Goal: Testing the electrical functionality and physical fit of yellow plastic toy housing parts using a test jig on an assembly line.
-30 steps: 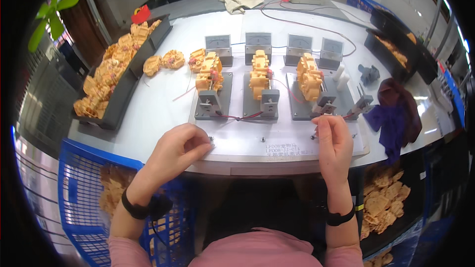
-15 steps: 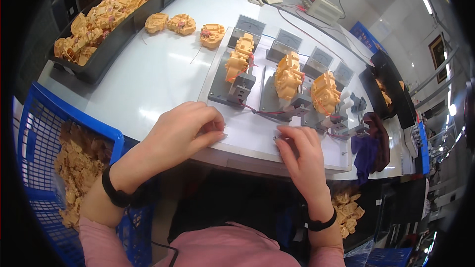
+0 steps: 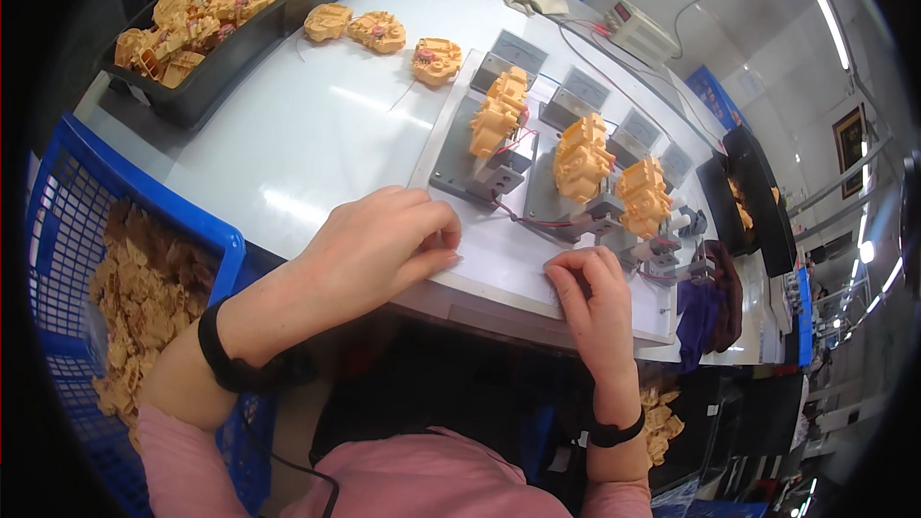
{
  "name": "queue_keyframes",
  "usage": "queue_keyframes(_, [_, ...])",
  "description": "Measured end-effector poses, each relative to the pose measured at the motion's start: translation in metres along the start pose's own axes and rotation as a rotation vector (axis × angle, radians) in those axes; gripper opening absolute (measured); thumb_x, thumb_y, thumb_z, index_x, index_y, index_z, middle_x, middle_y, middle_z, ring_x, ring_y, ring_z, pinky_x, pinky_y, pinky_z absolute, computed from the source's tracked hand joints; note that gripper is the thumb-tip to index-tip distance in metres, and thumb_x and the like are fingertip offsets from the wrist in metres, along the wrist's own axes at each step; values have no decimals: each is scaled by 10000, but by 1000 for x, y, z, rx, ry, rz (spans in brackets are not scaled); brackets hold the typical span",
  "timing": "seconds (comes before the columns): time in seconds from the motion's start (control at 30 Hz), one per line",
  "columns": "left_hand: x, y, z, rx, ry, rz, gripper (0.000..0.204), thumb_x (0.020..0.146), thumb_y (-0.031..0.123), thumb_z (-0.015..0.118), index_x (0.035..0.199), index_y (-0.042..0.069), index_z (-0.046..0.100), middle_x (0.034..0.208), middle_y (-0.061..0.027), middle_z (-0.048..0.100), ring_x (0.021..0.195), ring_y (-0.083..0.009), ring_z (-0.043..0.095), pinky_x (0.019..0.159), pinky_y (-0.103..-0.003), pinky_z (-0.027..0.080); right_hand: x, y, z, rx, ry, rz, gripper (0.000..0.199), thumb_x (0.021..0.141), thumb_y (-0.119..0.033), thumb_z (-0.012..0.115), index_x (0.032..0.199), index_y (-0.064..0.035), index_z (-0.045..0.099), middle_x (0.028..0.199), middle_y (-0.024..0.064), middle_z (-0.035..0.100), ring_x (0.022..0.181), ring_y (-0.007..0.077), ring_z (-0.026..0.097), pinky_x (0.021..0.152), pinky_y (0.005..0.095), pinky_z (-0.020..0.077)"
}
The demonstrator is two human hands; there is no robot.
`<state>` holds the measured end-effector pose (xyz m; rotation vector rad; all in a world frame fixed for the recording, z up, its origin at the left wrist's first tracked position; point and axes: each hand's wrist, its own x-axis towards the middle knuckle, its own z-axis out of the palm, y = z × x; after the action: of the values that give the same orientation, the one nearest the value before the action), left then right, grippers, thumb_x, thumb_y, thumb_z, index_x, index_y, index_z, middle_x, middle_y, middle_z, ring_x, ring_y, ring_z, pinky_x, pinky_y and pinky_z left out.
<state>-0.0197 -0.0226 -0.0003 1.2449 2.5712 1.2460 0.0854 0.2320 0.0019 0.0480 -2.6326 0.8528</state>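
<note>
My left hand [image 3: 389, 235] rests at the front rim of the white fixture board [image 3: 480, 273], fingers curled loosely toward the thumb and nothing visible in them. Farther right along that rim, my right hand [image 3: 593, 293] is closed too, its thumb close against the bent fingers, holding nothing I can see. Three tan plastic gear housings stand on grey test stands beyond my hands: a left one [image 3: 499, 113], a middle one [image 3: 582, 158] and a right one [image 3: 643, 197]. Red and dark wires [image 3: 537, 221] run along the stands. Neither hand touches a housing.
Analog meters [image 3: 576, 99] stand behind the stands. Loose housings [image 3: 376, 32] lie on the table near a black tray [image 3: 206, 101] heaped with more. A blue basket [image 3: 182, 201] of tan parts is at left. Purple cloth [image 3: 698, 312] hangs at right; a power supply [image 3: 641, 34] sits behind.
The view has shifted, so the table things appear slightly farther right. My right thumb and fingers have drawn closer together. My left hand keeps its curled pose; the housings stay on their stands.
</note>
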Motion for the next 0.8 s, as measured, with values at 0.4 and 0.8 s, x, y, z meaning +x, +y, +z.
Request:
queue_keyframes(0.4, [-1,-1,1,36,-12,15,126,905,199,696,949,93,642,958,-86,649,957,-296,634,791,-409,519,-3,-2,4,-18,35,47,82,884,-65,721,929,-6,686,913,111,625,898,288,583,802,366,475])
queue_keyframes(0.8, [-2,-3,2,54,4,39,136,909,207,693,951,87,645,953,-92,652,973,-308,635,800,-424,523,-7,-1,10,-17,97,21,83,879,-46,728,940,-8,687,933,117,616,894,283,594,772,356,500])
